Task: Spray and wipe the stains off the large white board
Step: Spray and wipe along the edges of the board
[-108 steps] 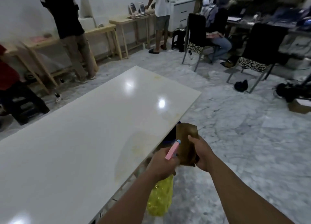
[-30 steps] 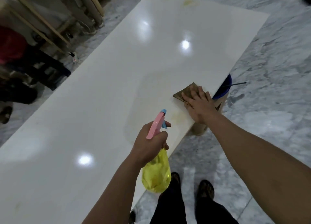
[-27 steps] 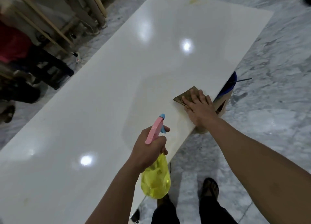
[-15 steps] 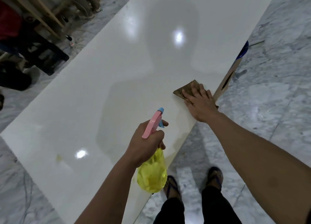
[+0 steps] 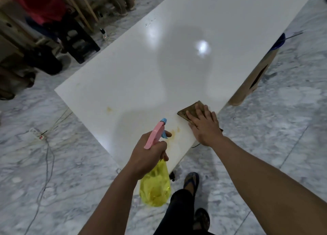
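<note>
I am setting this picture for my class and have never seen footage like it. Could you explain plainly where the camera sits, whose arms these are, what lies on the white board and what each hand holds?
The camera is worn on a person's head and looks down, so the arms are the wearer's own. The left hand grips a yellow spray bottle with a pink head. The right hand presses flat on a brown cloth lying on the large white board. Yellowish stains show near the board's close corner, another further left. Below is a marble floor.

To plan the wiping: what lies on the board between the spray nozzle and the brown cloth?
In the head view, a yellowish stain on the large white board, between the pink spray bottle's blue nozzle and the brown cloth.
</note>
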